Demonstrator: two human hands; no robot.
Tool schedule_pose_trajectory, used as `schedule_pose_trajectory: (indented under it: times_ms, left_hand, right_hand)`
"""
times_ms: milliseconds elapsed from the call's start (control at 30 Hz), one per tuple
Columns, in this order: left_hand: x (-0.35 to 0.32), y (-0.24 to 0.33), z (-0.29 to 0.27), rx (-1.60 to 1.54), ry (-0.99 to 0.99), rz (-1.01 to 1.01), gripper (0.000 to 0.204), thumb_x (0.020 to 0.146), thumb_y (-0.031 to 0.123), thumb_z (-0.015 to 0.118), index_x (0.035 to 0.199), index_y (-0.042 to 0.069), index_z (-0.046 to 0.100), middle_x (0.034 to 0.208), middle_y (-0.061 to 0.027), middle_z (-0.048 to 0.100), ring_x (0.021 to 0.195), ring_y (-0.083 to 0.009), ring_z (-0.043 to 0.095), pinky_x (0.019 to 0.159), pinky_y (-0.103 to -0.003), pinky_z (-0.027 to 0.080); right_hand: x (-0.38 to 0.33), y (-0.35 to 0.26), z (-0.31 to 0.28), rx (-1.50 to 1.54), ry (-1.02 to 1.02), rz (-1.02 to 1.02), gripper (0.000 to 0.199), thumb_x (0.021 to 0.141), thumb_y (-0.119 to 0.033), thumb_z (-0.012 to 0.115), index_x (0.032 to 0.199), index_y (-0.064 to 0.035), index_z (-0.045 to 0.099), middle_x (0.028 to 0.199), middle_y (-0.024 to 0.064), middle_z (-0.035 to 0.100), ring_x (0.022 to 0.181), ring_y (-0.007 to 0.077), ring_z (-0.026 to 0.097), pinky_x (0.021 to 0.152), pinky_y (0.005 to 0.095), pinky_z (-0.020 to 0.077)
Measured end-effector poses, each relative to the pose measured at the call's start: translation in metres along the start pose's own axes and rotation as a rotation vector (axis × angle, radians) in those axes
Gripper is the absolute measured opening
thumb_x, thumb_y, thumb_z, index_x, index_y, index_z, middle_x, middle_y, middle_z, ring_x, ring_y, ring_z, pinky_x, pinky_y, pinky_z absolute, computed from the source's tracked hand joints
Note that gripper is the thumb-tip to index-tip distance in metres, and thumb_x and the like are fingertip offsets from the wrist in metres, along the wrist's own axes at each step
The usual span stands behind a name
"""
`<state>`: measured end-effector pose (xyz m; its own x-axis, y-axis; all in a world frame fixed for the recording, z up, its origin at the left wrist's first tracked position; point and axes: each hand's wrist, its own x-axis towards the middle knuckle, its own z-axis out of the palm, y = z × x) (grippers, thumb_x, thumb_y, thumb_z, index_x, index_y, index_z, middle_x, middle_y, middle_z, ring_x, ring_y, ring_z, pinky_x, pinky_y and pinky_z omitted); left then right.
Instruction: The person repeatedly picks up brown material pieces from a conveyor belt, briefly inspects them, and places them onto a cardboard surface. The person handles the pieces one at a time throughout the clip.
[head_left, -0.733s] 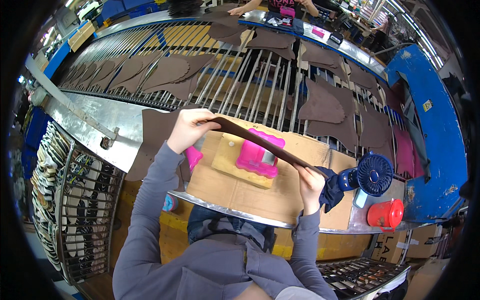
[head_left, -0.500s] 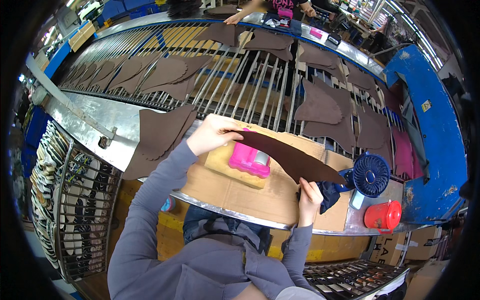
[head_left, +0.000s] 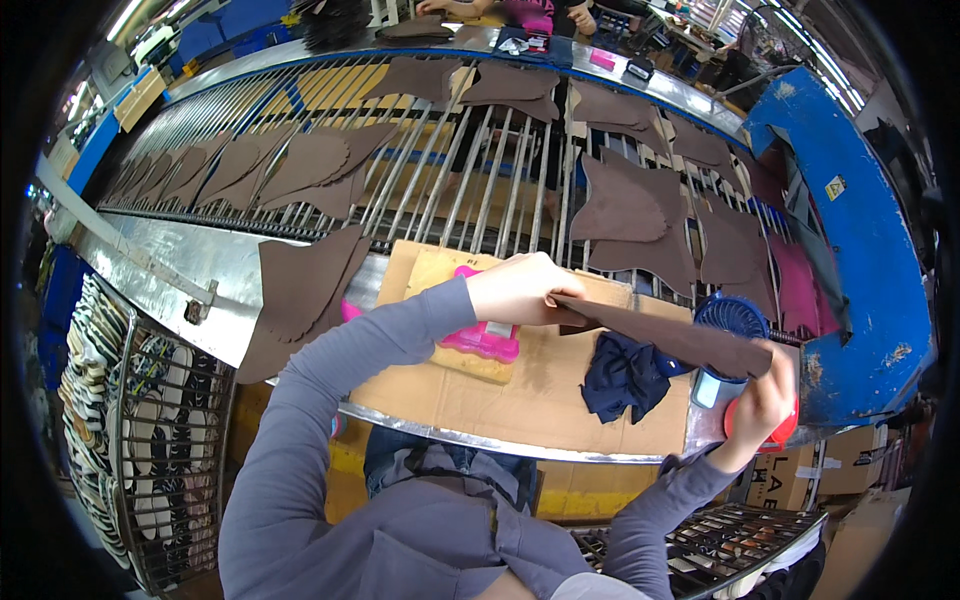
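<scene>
The person holds 1 long brown piece (head_left: 668, 335) with 2 hands. It is flat and thin, and it hangs in the air just above the cardboard sheet (head_left: 520, 400) on the work table.

The left hand (head_left: 520, 290) grips the near end of the brown piece. Its fingers are curled tight around that end, over the back part of the cardboard sheet. The right hand (head_left: 762, 400) pinches the other end, past the right edge of the cardboard sheet. Its fingers are closed on the piece.

A pink block (head_left: 482, 340) lies on the cardboard sheet, just under the left hand. A dark blue cloth (head_left: 622, 375) lies on the right part of the cardboard sheet, under the brown piece. A small blue fan (head_left: 728, 322) stands just right of the cloth. A red thing (head_left: 780, 432) sits behind the right hand.

Behind the cardboard sheet is a rack of metal bars (head_left: 480, 170) with many more brown pieces (head_left: 625, 200) lying on it. 1 brown pile (head_left: 300, 290) lies left of the cardboard sheet.
</scene>
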<state>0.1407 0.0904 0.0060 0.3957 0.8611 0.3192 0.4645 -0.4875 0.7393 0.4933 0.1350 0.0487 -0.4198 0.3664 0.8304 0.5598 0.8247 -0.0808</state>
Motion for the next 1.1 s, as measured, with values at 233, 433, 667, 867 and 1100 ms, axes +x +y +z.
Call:
schedule_pose_trajectory:
  times_ms: [233,433,667,867,1100]
  left_hand:
    - [0.011,-0.012,-0.052,-0.324,0.396,-0.118,0.041,0.084,0.014,0.072,0.121,0.003,0.058,0.110,-0.0079,0.065,0.100,-0.0154,0.062,0.085,-0.028,0.050]
    - [0.030,-0.134,-0.076,-1.062,0.569,-0.364,0.045,0.090,0.010,0.065,0.130,0.007,0.043,0.120,-0.0069,0.058,0.103,-0.0175,0.062,0.082,-0.031,0.057]
    - [0.042,-0.278,-0.068,-1.267,0.602,-0.621,0.026,0.091,0.009,0.064,0.116,0.010,0.055,0.109,-0.0044,0.063,0.091,-0.0145,0.065,0.071,-0.024,0.058]
    - [0.060,-0.316,-0.040,-1.285,0.565,-0.714,0.030,0.091,0.009,0.064,0.119,0.010,0.054,0.115,-0.0037,0.061,0.101,-0.0158,0.062,0.080,-0.025,0.056]
    - [0.064,-0.314,-0.032,-1.240,0.471,-0.773,0.029,0.092,0.015,0.063,0.119,0.008,0.053,0.116,-0.0054,0.062,0.100,-0.0161,0.064,0.083,-0.027,0.056]
  right_hand:
    - [0.140,-0.019,0.045,-0.216,-0.086,-0.143,0.030,0.071,0.008,0.062,0.097,-0.0046,0.069,0.122,0.0108,0.062,0.112,0.0299,0.058,0.093,0.0364,0.0477]
    - [0.109,-0.036,0.072,-0.030,-0.013,-0.080,0.035,0.068,0.003,0.071,0.100,-0.0111,0.074,0.129,0.0142,0.058,0.118,0.0314,0.055,0.099,0.0392,0.0442]
    - [0.002,-0.012,0.069,-0.028,-0.223,0.228,0.029,0.072,0.003,0.070,0.099,-0.0070,0.071,0.129,0.0171,0.056,0.116,0.0349,0.054,0.098,0.0421,0.0423]
    - [-0.061,0.002,0.056,-0.140,-0.318,0.588,0.026,0.081,0.006,0.063,0.105,-0.0038,0.069,0.136,0.0174,0.051,0.125,0.0342,0.049,0.104,0.0410,0.0381]
    - [-0.088,-0.002,0.055,-0.182,-0.290,0.700,0.029,0.083,0.008,0.059,0.109,-0.0039,0.068,0.139,0.0178,0.048,0.126,0.0346,0.049,0.102,0.0414,0.0397]
